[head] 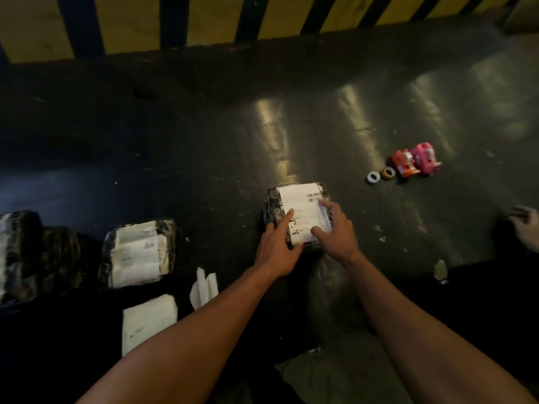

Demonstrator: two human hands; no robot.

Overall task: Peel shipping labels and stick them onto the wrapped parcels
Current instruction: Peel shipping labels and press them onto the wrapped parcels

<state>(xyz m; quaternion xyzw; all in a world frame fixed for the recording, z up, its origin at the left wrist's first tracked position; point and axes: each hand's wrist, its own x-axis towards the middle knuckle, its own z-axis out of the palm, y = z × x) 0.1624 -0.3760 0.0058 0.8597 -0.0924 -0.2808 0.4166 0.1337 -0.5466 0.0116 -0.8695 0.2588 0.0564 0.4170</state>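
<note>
A dark wrapped parcel lies on the dark floor at centre, with a white shipping label on its top. My left hand rests on the parcel's near left edge, its forefinger stretched onto the label. My right hand lies flat on the label's right side, fingers spread and pressing down. Another wrapped parcel with white paper on top lies to the left. A further dark parcel sits at the far left edge.
White paper sheets and a curled paper strip lie near my left arm. Two tape rolls and red and pink tape dispensers sit to the right. Another person's hand shows at the right edge. A yellow-and-black striped wall stands behind.
</note>
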